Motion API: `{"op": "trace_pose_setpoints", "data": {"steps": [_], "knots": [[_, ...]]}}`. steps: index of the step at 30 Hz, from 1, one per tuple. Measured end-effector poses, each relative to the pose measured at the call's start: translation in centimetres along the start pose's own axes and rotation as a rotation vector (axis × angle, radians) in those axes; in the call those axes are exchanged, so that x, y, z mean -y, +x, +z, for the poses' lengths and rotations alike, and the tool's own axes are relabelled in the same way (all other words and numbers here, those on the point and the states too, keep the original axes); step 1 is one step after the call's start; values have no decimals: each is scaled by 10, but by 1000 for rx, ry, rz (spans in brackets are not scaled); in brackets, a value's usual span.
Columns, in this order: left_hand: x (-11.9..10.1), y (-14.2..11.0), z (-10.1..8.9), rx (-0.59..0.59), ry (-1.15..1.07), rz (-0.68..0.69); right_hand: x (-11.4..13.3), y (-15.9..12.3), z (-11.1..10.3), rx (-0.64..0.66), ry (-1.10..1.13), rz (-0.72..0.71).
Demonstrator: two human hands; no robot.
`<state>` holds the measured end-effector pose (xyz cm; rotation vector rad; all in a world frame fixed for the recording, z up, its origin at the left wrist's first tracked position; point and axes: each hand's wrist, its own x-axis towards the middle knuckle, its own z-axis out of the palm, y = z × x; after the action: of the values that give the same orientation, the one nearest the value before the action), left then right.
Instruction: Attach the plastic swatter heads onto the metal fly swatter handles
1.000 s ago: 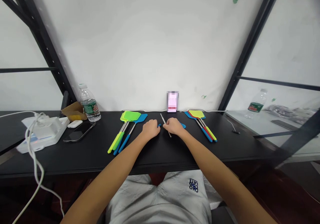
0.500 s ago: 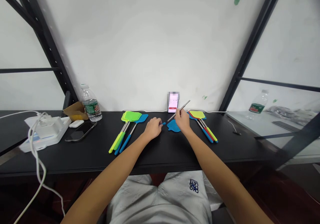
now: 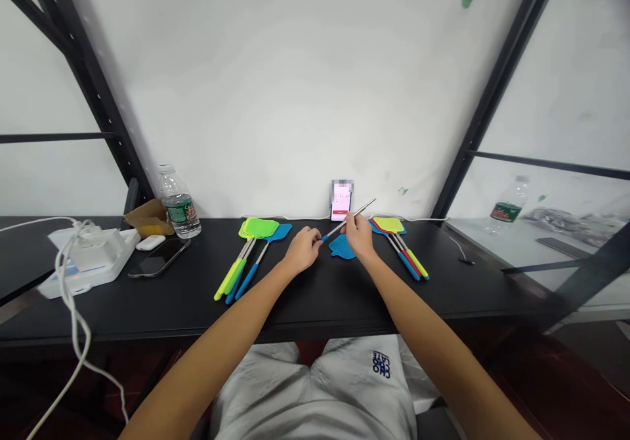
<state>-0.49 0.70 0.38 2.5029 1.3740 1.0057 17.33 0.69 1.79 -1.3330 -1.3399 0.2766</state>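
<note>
My left hand (image 3: 304,248) is closed around the blue handle of a fly swatter at the middle of the black table (image 3: 315,296). My right hand (image 3: 359,237) pinches that swatter's thin metal rod (image 3: 361,211), which slants up to the right. A loose blue swatter head (image 3: 340,248) lies flat just under my right hand. A pile of green and blue swatters (image 3: 247,250) lies to the left of my hands. Another pile of swatters (image 3: 399,243) with yellow, red and blue parts lies to the right.
A small lit phone (image 3: 341,199) leans on the wall behind my hands. At the left stand a water bottle (image 3: 177,204), a dark phone (image 3: 157,259), a white earbud case (image 3: 149,242), a cardboard piece (image 3: 146,218) and a white charger box with cables (image 3: 88,256). Black frame struts rise on both sides.
My right hand lifted the metal rod off the table and swung it up to the right, uncovering the blue head. My left hand then slid closer to the rod's lower end.
</note>
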Motion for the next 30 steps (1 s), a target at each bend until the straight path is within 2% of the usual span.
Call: {"op": "trace_pose_setpoints", "data": {"steps": [5,11,13,18,20,27,30], "knots": [[-3,0,1,-1,-100,63,0,1,3,69,46,31],[-6,-2,1,4,-173,103,1,-4,10,269,122,-19],[-6,-2,2,-2,-187,96,2,-4,9,269,134,-11],[-7,-2,3,5,-221,104,1,2,2,85,250,-11],[-8,-3,2,-2,-231,118,1,4,1,62,292,-25],[-8,-3,-1,15,-296,116,0,-6,10,271,280,-54],[-9,-1,0,-21,-283,66,1,-9,9,279,260,-84]]}}
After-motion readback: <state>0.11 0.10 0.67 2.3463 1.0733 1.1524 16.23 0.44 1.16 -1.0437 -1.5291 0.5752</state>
